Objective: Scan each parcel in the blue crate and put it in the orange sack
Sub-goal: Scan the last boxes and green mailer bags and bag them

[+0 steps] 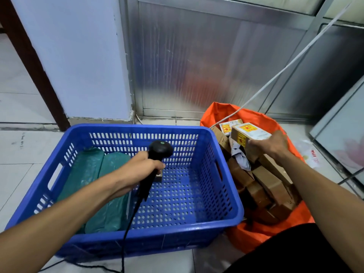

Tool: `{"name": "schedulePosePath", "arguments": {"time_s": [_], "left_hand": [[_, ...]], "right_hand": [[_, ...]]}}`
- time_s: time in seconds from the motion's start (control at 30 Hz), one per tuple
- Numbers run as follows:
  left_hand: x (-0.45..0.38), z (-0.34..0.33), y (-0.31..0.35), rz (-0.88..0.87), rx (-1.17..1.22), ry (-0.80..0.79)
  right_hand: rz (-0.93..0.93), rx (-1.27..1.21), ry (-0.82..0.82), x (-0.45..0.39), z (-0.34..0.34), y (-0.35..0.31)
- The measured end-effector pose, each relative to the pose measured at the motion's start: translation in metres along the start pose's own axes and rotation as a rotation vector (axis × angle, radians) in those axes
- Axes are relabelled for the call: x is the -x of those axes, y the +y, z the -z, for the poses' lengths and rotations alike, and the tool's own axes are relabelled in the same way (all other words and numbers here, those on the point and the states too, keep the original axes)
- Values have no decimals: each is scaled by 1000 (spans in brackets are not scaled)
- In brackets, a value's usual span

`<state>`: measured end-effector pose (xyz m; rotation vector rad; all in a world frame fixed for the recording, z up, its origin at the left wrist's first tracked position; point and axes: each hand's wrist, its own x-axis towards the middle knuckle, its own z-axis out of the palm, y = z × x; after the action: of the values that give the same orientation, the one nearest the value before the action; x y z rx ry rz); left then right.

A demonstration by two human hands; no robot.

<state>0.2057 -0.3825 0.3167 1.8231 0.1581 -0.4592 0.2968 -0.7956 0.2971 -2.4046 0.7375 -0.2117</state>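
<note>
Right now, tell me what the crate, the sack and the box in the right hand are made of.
Crate: glossy moulded plastic, by its perforated walls. Sack: thin orange plastic or woven fabric, creased; unclear which. Box: matt brown cardboard with printed labels.

One blue crate (126, 241); two green parcels (102, 186) at its left wall; one scanner (157, 152); one orange sack (254, 237); cardboard boxes (266, 186) uncountable.

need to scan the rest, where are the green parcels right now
In the head view the green parcels lie in the left half of the blue crate, against its left wall, just left of the left hand gripping the scanner.
</note>
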Motion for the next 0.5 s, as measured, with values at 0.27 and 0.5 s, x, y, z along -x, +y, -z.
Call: {"name": "schedulePosePath", "arguments": {"time_s": [0.27,0.5], "left_hand": [[-11,-17,-4,4,-39,-3],[-9,-14,-6,57,-31,108]], "right_hand": [[-299,207,-26,11,4,27],[-230,378,-54,12,-11,13]]}}
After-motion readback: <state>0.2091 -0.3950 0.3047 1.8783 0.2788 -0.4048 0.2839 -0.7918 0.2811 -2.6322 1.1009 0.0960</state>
